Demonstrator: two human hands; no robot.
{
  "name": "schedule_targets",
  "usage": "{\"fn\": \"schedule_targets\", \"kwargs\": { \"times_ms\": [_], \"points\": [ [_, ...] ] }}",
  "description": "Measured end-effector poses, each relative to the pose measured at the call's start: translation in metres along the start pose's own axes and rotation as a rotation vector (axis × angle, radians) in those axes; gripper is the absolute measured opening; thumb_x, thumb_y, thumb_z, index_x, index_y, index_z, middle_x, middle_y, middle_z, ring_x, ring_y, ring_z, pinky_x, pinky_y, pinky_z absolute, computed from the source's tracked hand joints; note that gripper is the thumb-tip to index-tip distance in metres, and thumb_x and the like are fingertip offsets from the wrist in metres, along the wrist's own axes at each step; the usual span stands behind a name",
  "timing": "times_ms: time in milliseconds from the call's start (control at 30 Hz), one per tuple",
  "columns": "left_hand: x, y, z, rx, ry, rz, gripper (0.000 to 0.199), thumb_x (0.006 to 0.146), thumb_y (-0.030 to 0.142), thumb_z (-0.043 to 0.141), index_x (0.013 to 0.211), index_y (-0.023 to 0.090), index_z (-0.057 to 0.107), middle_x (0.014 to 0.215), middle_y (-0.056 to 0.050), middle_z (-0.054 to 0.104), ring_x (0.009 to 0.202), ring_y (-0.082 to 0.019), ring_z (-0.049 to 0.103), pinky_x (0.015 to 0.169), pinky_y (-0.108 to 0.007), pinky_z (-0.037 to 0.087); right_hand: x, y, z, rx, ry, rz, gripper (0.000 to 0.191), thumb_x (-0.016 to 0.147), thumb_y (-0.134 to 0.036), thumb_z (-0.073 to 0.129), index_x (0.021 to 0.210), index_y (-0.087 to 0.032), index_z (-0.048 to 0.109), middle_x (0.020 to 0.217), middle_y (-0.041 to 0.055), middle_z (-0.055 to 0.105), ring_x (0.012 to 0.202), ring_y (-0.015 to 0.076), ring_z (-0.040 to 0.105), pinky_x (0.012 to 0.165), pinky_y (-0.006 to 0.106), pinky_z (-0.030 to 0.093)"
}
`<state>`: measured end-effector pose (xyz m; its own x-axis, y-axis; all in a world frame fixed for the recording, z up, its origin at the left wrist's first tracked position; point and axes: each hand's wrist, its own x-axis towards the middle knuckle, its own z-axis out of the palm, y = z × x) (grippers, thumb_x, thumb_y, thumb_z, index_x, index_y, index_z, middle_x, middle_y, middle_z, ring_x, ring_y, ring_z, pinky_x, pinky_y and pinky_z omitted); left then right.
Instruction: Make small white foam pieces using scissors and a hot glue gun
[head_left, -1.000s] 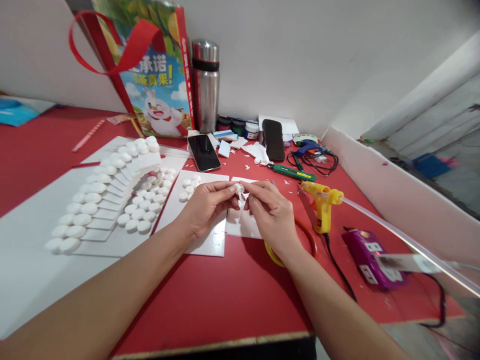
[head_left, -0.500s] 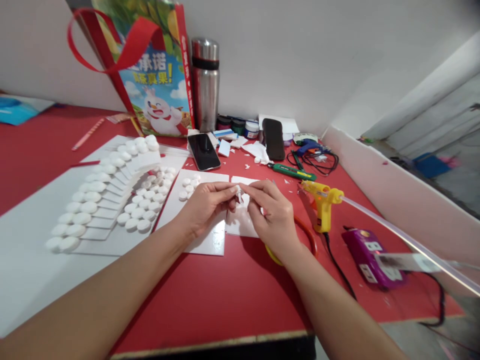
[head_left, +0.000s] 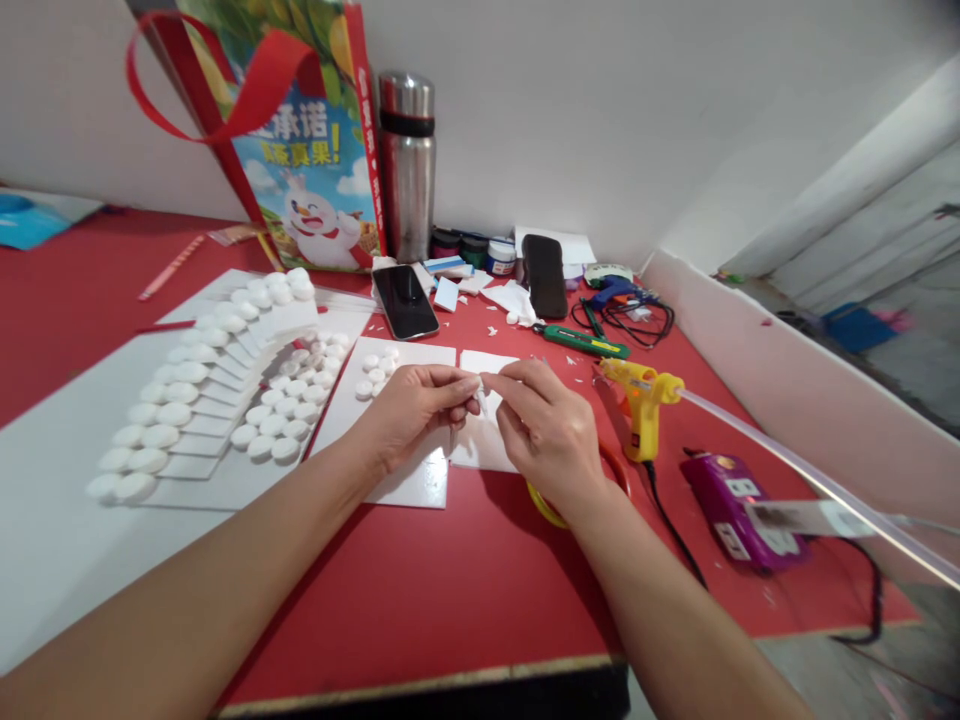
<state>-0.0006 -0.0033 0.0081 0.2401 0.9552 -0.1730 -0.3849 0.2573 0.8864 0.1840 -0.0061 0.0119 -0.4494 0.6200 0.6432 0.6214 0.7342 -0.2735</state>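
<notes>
My left hand pinches a small white piece between thumb and forefinger; its exact kind is too small to make out. My right hand is closed against the same piece, its forefinger and thumb meeting it from the right. Both hands are above two white boards lying side by side. A few white discs sit on the left board. Scissors with yellow and red handles lie partly hidden under my right hand and wrist.
Stepped white cards topped with discs and more loose discs stand left. A yellow glue gun, purple power strip and green cutter lie right. Behind are phones, a steel flask and a bag.
My right fingers have shifted slightly around the small white piece, and my left fingers have curled a little closer. The whole view has moved slightly; the other things stay in place.
</notes>
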Motion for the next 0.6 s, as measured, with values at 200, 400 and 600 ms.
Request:
{"fn": "schedule_targets", "kwargs": {
  "times_ms": [200,400,600],
  "points": [
    [0.0022,-0.0029,-0.0041,-0.097,-0.064,-0.009,0.020,0.076,0.026,0.088,0.078,0.009,0.079,0.071,-0.004,0.067,0.059,-0.007,0.054,0.059,-0.019,0.046,0.0024,-0.0030,-0.0042,-0.015,-0.013,-0.035,0.039,0.097,-0.010,0.047,0.121,-0.021,0.075,0.111,0.0121,0.072,0.092,0.0218,0.070,0.074,0.034,0.057],
    [0.0018,0.0031,-0.0022,-0.262,-0.101,-0.047,0.019,0.074,0.018,0.087,0.087,0.006,0.079,0.072,-0.004,0.066,0.061,-0.008,0.057,0.061,-0.020,0.050,0.0033,-0.0033,-0.0008,0.372,0.133,0.274,0.039,0.095,-0.008,0.051,0.121,-0.022,0.077,0.102,0.0070,0.067,0.076,0.0141,0.064,0.061,0.028,0.050],
    [0.0019,0.0049,0.0007,-0.305,-0.103,-0.056,0.019,0.072,0.017,0.088,0.081,0.005,0.076,0.071,-0.004,0.066,0.059,-0.008,0.058,0.060,-0.019,0.051,0.0043,-0.0065,0.0024,0.479,0.104,0.270,0.039,0.093,-0.006,0.053,0.114,-0.025,0.080,0.095,0.0042,0.063,0.077,0.0129,0.058,0.065,0.028,0.047]
  ]
}}
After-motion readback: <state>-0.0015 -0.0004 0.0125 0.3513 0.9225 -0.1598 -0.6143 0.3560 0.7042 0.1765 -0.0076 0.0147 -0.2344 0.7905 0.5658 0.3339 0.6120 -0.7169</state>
